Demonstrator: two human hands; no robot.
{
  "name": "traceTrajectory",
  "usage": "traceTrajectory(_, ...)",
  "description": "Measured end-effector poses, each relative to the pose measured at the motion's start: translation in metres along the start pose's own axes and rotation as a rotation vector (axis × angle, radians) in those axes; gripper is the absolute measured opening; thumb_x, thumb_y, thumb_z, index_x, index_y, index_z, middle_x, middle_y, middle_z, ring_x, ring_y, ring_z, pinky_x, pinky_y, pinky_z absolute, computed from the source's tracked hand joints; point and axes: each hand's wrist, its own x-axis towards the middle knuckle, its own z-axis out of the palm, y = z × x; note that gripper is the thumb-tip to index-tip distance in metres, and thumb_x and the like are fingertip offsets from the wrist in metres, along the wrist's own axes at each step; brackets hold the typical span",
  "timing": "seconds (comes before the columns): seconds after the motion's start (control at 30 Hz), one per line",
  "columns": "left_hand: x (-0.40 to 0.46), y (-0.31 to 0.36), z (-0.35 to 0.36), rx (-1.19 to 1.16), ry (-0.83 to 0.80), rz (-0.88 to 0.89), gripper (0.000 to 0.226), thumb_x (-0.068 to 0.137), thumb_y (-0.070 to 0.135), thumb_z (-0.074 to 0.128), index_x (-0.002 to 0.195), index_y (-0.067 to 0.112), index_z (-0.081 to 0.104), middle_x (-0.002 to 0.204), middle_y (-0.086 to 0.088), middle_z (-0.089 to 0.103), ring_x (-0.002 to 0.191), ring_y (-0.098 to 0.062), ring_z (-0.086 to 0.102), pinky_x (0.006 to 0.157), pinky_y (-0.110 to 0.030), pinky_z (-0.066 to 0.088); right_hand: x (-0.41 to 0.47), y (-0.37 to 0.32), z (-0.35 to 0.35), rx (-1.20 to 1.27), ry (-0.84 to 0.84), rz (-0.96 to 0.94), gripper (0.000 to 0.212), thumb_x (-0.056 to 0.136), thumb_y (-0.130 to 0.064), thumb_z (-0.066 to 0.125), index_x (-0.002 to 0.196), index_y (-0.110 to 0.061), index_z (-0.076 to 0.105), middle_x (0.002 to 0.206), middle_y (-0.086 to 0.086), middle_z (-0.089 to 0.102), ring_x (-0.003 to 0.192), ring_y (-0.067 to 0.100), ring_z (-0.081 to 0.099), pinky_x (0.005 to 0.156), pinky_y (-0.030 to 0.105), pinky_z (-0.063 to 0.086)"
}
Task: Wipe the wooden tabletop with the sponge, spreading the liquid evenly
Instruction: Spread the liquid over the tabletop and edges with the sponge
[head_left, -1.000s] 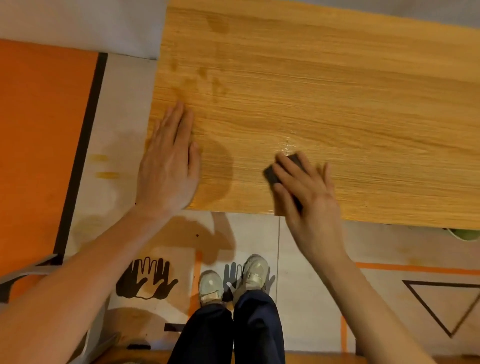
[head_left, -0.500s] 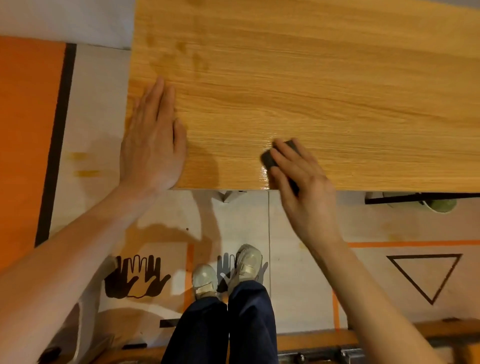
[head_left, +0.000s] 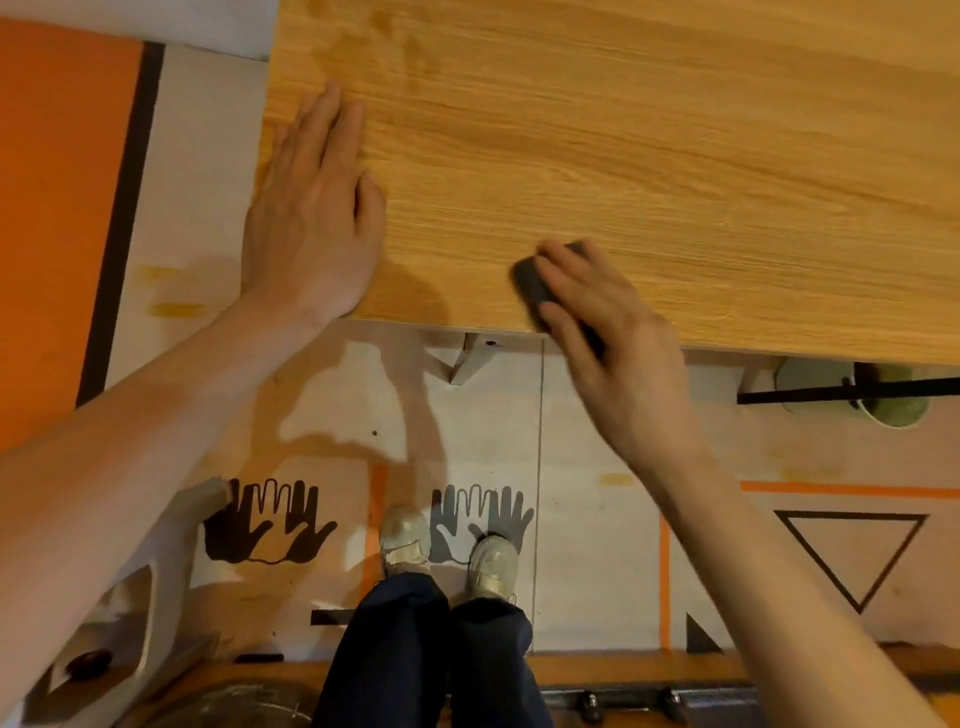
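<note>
Right hand (head_left: 618, 332) curled round dark sponge (head_left: 532, 283) on wooden tabletop (head_left: 675, 156), patterned floor (head_left: 597, 519) below.

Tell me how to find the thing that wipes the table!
Look at the big light-brown wooden tabletop and follow its near edge. There the right hand presses down on a small dark grey sponge with rounded corners. It is the only dark thing on the wood; the left hand lies flat and holds nothing.

You stand in staged indoor work or training space, not home. Floor mat (head_left: 467, 415) printed with black hand outlines (head_left: 267, 525), triangle (head_left: 852, 556), orange lines (head_left: 847, 489). Orange panel (head_left: 57, 208) at left. Plain wooden tabletop (head_left: 649, 156) ahead.
</note>
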Motion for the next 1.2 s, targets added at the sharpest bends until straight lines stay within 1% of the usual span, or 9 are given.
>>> traceTrajectory(0.1, -0.001, -0.001, 0.0, -0.019, 0.01, -0.019, 0.054, 0.11, 0.027, 0.029, 0.16, 0.008, 0.025, 0.17, -0.006, 0.017, 0.157, -0.02, 0.012, 0.128, -0.035, 0.009, -0.016, 0.024, -0.022, 0.067, 0.221, 0.271, 0.038, 0.102, -0.019, 0.047, 0.139, -0.013, 0.049, 0.15, -0.001, 0.042, 0.146, 0.014, 0.024, 0.12, 0.026, 0.02)
traceTrajectory(0.17, -0.002, 0.0, -0.001, -0.044, 0.013, -0.021, 0.053, 0.11, 0.026, 0.03, 0.16, 0.009, 0.025, 0.169, -0.006, 0.017, 0.157, -0.02, 0.012, 0.128, -0.033, 0.009, -0.016, 0.012, -0.009, 0.071, 0.185, 0.309, 0.044, 0.102, -0.019, 0.038, 0.146, -0.013, 0.039, 0.156, -0.001, 0.03, 0.149, 0.015, 0.014, 0.118, 0.02, 0.011)
traceTrajectory(0.27, -0.006, 0.001, -0.006, -0.082, 0.017, -0.009, 0.051, 0.111, 0.023, 0.031, 0.16, 0.009, 0.026, 0.169, -0.007, 0.019, 0.157, -0.022, 0.015, 0.127, -0.033, 0.012, -0.017, -0.012, 0.013, 0.057, -0.069, 0.05, 0.052, 0.101, -0.011, 0.039, 0.151, -0.013, 0.027, 0.161, -0.001, 0.017, 0.15, 0.017, 0.001, 0.122, 0.028, 0.004)
traceTrajectory(0.37, -0.014, -0.005, -0.012, -0.054, 0.014, 0.018, 0.051, 0.111, 0.025, 0.031, 0.16, 0.011, 0.028, 0.168, -0.006, 0.021, 0.156, -0.022, 0.018, 0.127, -0.033, 0.014, -0.018, 0.008, 0.0, -0.08, -0.204, -0.207, 0.056, 0.098, -0.007, 0.05, 0.15, -0.014, 0.029, 0.16, 0.0, 0.021, 0.15, 0.019, 0.008, 0.123, 0.035, 0.016)
traceTrajectory(0.53, -0.026, -0.019, -0.014, -0.045, 0.004, 0.025, 0.049, 0.111, 0.023, 0.031, 0.158, 0.009, 0.032, 0.167, -0.006, 0.025, 0.155, -0.02, 0.02, 0.128, -0.034, 0.014, -0.046, 0.057, -0.025, -0.215, 0.07, -0.137, 0.054, 0.091, -0.005, 0.06, 0.142, -0.012, 0.045, 0.15, 0.004, 0.04, 0.144, 0.022, 0.031, 0.116, 0.028, 0.029)
traceTrajectory(0.7, -0.021, -0.019, -0.011, -0.074, 0.03, 0.012, 0.047, 0.11, 0.02, 0.031, 0.155, 0.007, 0.037, 0.165, -0.008, 0.03, 0.154, -0.021, 0.024, 0.127, -0.037, 0.015, -0.03, 0.02, 0.023, -0.207, 0.254, -0.223, 0.042, 0.092, -0.004, 0.063, 0.133, -0.008, 0.056, 0.14, 0.009, 0.053, 0.136, 0.031, 0.044, 0.114, 0.034, 0.035)
traceTrajectory(0.87, -0.022, -0.022, -0.009, -0.062, 0.041, 0.037, 0.047, 0.111, 0.018, 0.029, 0.155, 0.006, 0.038, 0.164, -0.008, 0.031, 0.154, -0.019, 0.025, 0.128, -0.034, 0.012, -0.001, -0.038, 0.073, -0.25, 0.216, -0.413, 0.044, 0.087, -0.001, 0.07, 0.129, -0.009, 0.06, 0.137, 0.007, 0.058, 0.131, 0.029, 0.05, 0.104, 0.042, 0.048)
traceTrajectory(0.97, -0.022, -0.024, -0.008, -0.059, 0.048, 0.064, 0.047, 0.111, 0.017, 0.028, 0.154, 0.004, 0.038, 0.164, -0.01, 0.032, 0.154, -0.021, 0.026, 0.129, -0.034, 0.011, 0.001, -0.014, 0.053, -0.262, 0.089, -0.529, 0.044, 0.093, -0.001, 0.063, 0.135, -0.009, 0.054, 0.143, 0.005, 0.051, 0.137, 0.026, 0.043, 0.107, 0.043, 0.044)
traceTrajectory(1.2, -0.022, -0.021, -0.006, -0.134, 0.096, 0.052, 0.045, 0.108, 0.011, 0.032, 0.15, 0.0, 0.043, 0.16, -0.015, 0.038, 0.151, -0.026, 0.033, 0.128, -0.039, 0.016, -0.029, 0.025, 0.013, -0.245, 0.098, -0.224, 0.05, 0.092, -0.006, 0.064, 0.139, -0.007, 0.047, 0.148, 0.008, 0.044, 0.144, 0.027, 0.032, 0.114, 0.048, 0.035)
